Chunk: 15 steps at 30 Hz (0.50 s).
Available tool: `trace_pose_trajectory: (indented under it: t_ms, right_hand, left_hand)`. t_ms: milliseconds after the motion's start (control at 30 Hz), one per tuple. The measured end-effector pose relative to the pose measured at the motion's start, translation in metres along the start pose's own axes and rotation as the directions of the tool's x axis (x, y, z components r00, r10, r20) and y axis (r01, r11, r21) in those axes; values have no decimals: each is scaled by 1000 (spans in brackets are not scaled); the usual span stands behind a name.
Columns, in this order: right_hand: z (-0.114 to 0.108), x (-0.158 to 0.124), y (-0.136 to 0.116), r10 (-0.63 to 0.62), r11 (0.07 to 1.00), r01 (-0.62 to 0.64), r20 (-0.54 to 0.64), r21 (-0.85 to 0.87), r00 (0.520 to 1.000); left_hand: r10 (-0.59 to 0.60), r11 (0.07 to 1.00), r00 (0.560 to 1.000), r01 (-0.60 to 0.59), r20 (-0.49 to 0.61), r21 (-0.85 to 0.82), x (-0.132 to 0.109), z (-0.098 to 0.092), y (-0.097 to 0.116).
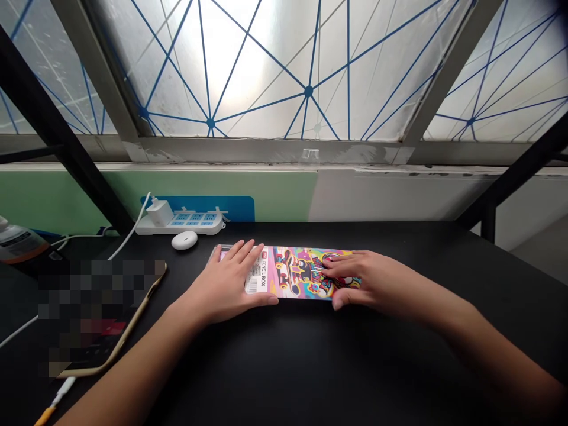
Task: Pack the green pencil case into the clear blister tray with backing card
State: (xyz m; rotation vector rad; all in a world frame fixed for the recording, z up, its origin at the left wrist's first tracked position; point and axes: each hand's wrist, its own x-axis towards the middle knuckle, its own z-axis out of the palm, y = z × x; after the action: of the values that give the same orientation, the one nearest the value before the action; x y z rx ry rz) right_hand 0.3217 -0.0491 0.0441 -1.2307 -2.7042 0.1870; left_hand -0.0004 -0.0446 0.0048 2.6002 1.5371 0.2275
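A large window point(284, 71) of frosted glass with blue lines fills the far side, behind the pencil box, and a black table point(310, 361) carries all the things. The pencil box point(302, 273) is a flat, very colourful packet with a barcode label, and it lies lengthwise across the table, in the middle of the view.

The left hand point(226, 278) lies on the label end of the pencil box, open and flat, with the fingers spread. The right hand point(368, 283) lies on the other end, over the printed picture, and it is open too. Neither hand is clenched or closes around the pencil box; both only rest on its top.

Behind the pencil box and to the left stands a power strip point(180, 225) with a white charger point(160, 213) plugged in, and a small white oval object point(184, 239) lies just in front of it. Left of the pencil box lies a phone point(104, 313) with a gold edge, its screen blurred, just beside the left forearm. Far behind the pencil box, a clear plastic cup point(309, 157) stands on the window ledge.
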Motion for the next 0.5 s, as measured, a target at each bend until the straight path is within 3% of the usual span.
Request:
trace_pose_trajectory:
  t_ms: [133, 267, 400, 500]
  right_hand:
    - [24, 22, -29, -69, 994, 56, -140, -92, 988]
    - [45, 32, -45, -140, 985, 138, -17, -101, 990]
    - [27, 19, -27, -98, 992, 102, 54, -76, 994]
    - [8, 9, -10, -56, 996, 57, 30, -69, 998]
  left_hand:
    - [-10, 998, 1000, 10, 1, -55, 0, 2, -2]
    - [-59, 995, 998, 60, 12, -83, 2, 1, -1]
    - [-92, 991, 994, 97, 61, -90, 5, 0, 0]
    - [-99, 991, 992, 105, 75, -85, 7, 0, -2]
